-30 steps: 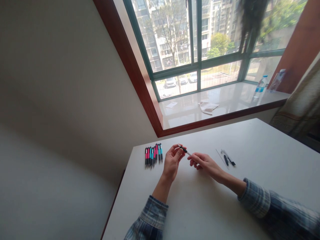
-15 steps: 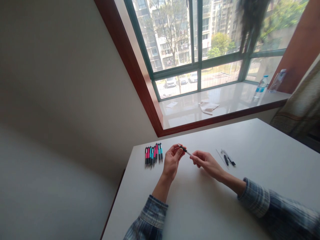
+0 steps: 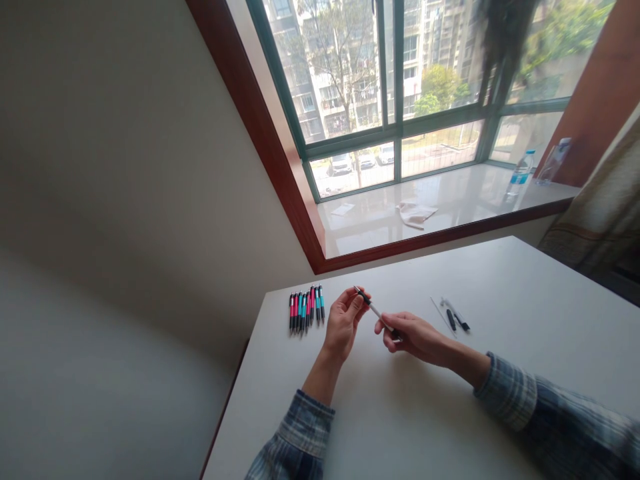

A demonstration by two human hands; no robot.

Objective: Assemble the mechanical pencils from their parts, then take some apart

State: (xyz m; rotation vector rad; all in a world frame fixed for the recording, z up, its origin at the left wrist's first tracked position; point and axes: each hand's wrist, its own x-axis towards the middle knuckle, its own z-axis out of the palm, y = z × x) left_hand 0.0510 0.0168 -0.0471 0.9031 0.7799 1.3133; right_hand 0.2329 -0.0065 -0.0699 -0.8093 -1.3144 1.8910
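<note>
Between my two hands, above the white table, a black-and-white pen [image 3: 375,309] slants down to the right. Its black grip end with a pale tip is pinched by my left hand [image 3: 344,321], thumb and fingers closed. My right hand [image 3: 411,337] is closed around the dark lower end, partly hiding it. To the right of my right hand lie loose pen parts: a thin refill [image 3: 441,313], a black grip sleeve [image 3: 451,320] and a clear barrel with a black end [image 3: 461,318]. Left of my left hand lies a row of several pink and teal pens [image 3: 305,311].
The white table [image 3: 395,427] meets a wall [image 3: 150,200] on the left. Behind it, a window sill [image 3: 360,233] holds a crumpled cloth [image 3: 416,215], a paper piece [image 3: 343,209] and two plastic bottles, one with a blue label [image 3: 521,176]. A curtain [image 3: 583,223] hangs at right.
My right hand has shifted slightly down and rotated, its fingers now around the pen's lower end. More of the pen shows, including a dark end. My left hand keeps its pinch.
</note>
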